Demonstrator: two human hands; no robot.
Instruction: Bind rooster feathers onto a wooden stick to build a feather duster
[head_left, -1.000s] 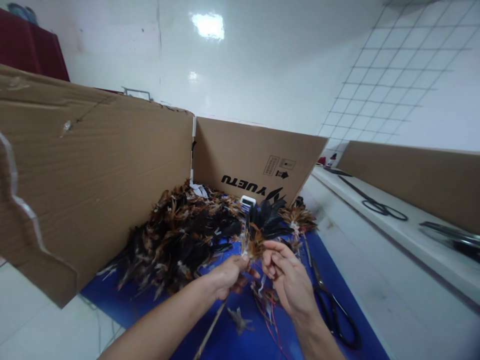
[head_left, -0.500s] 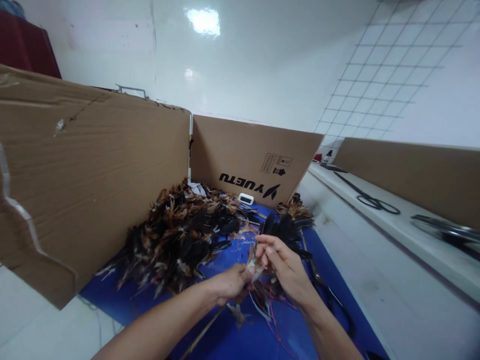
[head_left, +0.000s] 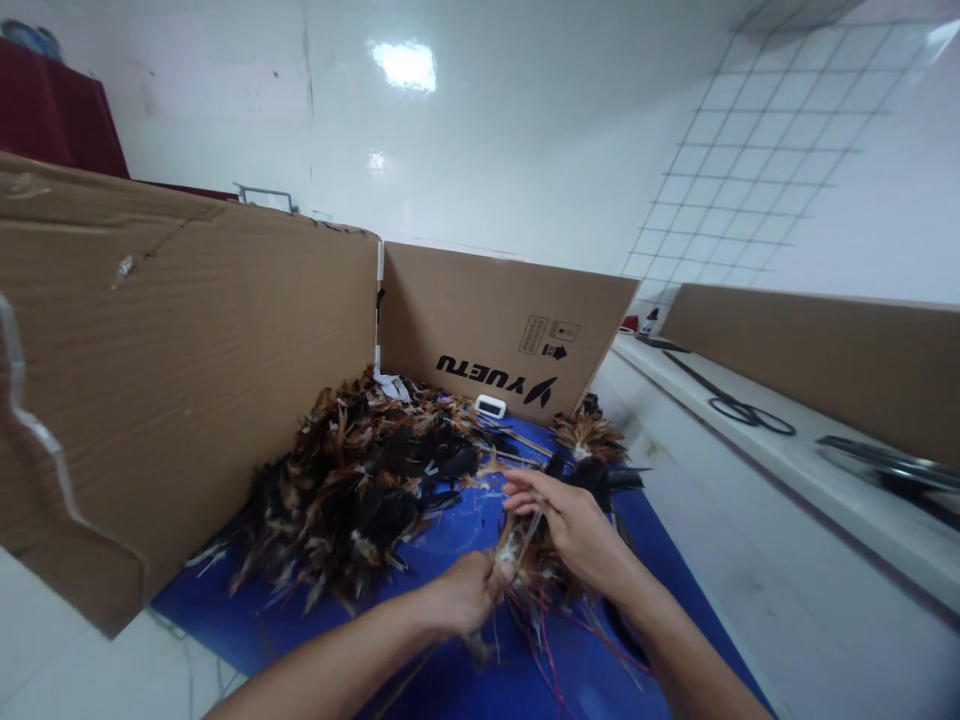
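Note:
My left hand (head_left: 472, 590) is closed on the base of a small bundle of brown feathers (head_left: 511, 545), low over the blue table. Just to the right, my right hand (head_left: 574, 525) bends over the same bundle, fingers curled and thumb tucked in. A thin pale strip, perhaps a quill, shows between its thumb and the bundle. Pink-red strings (head_left: 546, 640) trail below the hands among loose feathers. Behind the right hand lie dark feathers (head_left: 596, 478). A large heap of black and brown feathers (head_left: 367, 480) spreads to the left.
Cardboard panels (head_left: 202, 400) stand along the left and back of the blue table (head_left: 442, 545). A small white device with a dark display (head_left: 490, 406) rests by the back panel. On the white ledge at right lie black scissors (head_left: 742, 408) and another metal tool (head_left: 892, 462).
My right hand has shifted slightly, its fingers now flatter over the bundle. My left hand keeps its grip, a little lower. The black-handled tool at the table's right is now mostly hidden.

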